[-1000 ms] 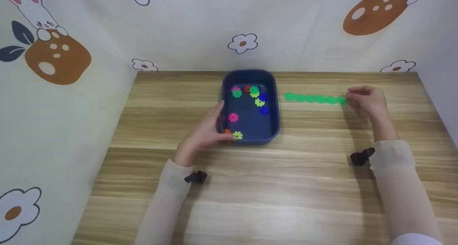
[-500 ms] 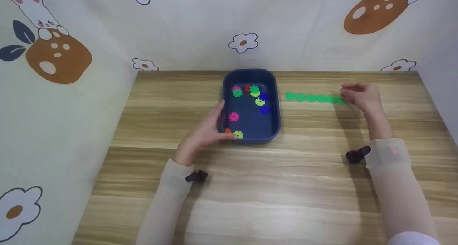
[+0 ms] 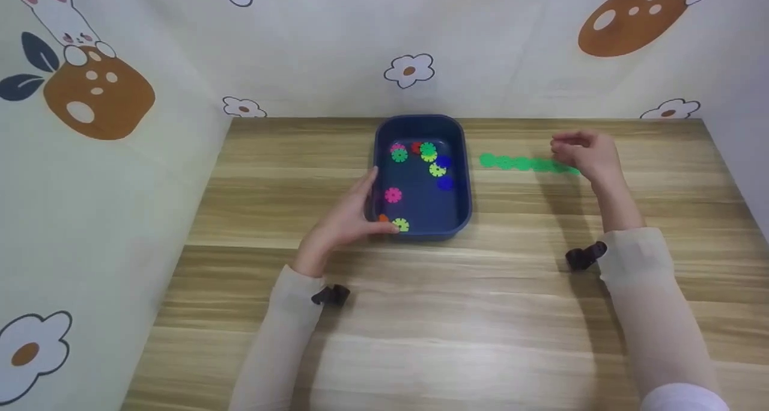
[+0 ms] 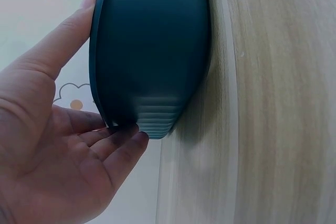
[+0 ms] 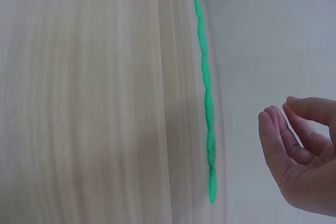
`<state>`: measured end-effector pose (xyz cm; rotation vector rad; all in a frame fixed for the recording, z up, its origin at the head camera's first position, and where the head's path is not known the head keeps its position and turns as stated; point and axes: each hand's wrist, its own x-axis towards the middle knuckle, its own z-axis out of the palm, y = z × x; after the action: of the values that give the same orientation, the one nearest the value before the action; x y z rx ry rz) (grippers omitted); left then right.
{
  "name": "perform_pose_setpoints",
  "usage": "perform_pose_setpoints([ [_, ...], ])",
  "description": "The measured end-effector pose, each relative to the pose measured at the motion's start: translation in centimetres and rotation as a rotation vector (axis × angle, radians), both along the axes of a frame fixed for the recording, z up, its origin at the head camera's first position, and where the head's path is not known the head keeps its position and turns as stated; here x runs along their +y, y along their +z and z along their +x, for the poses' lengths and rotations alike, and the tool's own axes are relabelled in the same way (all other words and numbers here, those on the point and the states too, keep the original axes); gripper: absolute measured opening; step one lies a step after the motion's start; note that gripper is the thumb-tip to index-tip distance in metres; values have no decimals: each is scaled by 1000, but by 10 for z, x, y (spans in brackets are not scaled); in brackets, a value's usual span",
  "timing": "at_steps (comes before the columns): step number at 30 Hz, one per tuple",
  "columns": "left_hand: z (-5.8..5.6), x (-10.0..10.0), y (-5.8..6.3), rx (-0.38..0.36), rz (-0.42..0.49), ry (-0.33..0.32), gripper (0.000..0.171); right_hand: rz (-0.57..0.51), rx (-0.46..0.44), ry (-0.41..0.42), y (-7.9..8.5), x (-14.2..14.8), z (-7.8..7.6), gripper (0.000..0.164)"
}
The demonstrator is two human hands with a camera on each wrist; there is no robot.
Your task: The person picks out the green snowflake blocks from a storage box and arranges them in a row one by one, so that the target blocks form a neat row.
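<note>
My left hand [image 3: 342,219] holds the near left corner of a dark blue plastic box [image 3: 423,235], thumb at the near rim and fingers along the left side. In the left wrist view that hand [image 4: 63,145] reaches round the box's outer wall [image 4: 152,51]. A straight row of green notched discs [image 3: 510,162], joined edge to edge, lies flat to the right of the box. Above its right part hovers my right hand [image 3: 592,155], fingers loosely bent. The right wrist view shows this hand [image 5: 299,150] holding nothing, apart from the green row [image 5: 207,98].
Inside the box lie several loose notched discs, among them a pink disc [image 3: 393,195], a yellow disc [image 3: 401,225] and a blue disc [image 3: 445,184]. The wooden tabletop [image 3: 420,315] meets a patterned cloth wall [image 3: 324,56] just behind the box.
My right hand has come away from the right end of the green row, rising and moving left over it. The left hand stays on the box.
</note>
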<state>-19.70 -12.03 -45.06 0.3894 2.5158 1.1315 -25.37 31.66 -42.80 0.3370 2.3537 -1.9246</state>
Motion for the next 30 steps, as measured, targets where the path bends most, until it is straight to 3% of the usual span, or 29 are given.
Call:
perform_pose_setpoints([
  [11, 0, 0, -1, -4, 1, 10, 120, -19, 47, 47, 6, -37, -6, 33],
  [30, 1, 1, -1, 10, -8, 14, 119, -132, 131, 180, 12, -112, -15, 22],
])
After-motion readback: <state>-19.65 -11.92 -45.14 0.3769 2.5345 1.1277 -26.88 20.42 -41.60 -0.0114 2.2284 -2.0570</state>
